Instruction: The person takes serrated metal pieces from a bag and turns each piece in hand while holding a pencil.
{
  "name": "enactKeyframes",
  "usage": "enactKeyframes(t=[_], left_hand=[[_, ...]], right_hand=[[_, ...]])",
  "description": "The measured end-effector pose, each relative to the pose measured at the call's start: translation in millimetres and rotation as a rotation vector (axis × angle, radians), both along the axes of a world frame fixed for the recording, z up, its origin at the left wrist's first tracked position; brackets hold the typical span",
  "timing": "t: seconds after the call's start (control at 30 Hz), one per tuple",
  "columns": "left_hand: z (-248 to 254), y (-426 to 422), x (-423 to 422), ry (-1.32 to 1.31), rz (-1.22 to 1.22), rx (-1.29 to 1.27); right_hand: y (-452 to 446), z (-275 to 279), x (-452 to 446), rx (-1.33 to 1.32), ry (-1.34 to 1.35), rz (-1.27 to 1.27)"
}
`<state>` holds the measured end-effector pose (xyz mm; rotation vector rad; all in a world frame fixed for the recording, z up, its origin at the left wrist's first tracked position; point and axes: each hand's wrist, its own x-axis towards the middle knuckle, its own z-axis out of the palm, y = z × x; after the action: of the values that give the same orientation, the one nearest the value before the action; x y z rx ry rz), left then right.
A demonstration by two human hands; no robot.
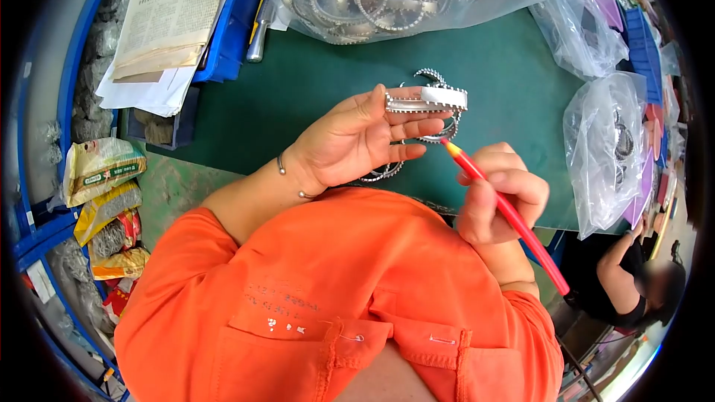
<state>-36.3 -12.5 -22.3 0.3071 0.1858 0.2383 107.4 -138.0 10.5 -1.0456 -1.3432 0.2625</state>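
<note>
My left hand [346, 138], palm turned up, pinches a silver bangle [445, 97] with beaded edges between thumb and fingers. A red pencil [525, 234] is gripped in my right hand [503, 193], its sharpened tip pointing up and left, close to the left fingertips and below the bangle. Whether the tip touches anything I cannot tell. More beaded bangles [430, 74] lie on the green table top [313, 74] behind and below my left hand, partly hidden by it.
A large clear plastic bag [372, 0] full of bangles lies at the far side. More plastic bags [607, 149] lie on the right. Papers [167, 22] rest by a blue bin [232, 37] at left. Another person [622, 275] sits at lower right.
</note>
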Motion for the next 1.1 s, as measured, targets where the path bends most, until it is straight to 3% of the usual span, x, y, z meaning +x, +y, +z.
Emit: enactKeyframes(t=[0.23, 0.63, 0.7, 0.83, 0.97, 1.1], left_hand=[[-1.5, -2.3, 1.6, -0.005, -0.007, 0.066], [0.2, -4.2, 2.1, 0.026, -0.014, 0.208], [1.0, 0.1, 3.4, 0.013, -0.038, 0.000], [-2.7, 0.7, 0.6, -0.037, -0.040, -0.067], [-3.1, 0.0, -0.5, -0.073, -0.048, -0.066], [2.5, -0.2, -1.2, -0.101, -0.055, -0.081]], right_hand=[[13.0, -5.3, -8.1, -0.087, -0.195, -0.154], [12.0, -2.6, -11.8, -0.180, -0.074, -0.179], [10.4, -1.9, -10.5, -0.093, -0.047, -0.123], [5.4, -6.6, 2.1, 0.079, -0.087, -0.031], [9.0, -7.9, 1.9, 0.001, -0.179, -0.229], [10.9, -10.1, -0.7, -0.060, -0.126, -0.220]])
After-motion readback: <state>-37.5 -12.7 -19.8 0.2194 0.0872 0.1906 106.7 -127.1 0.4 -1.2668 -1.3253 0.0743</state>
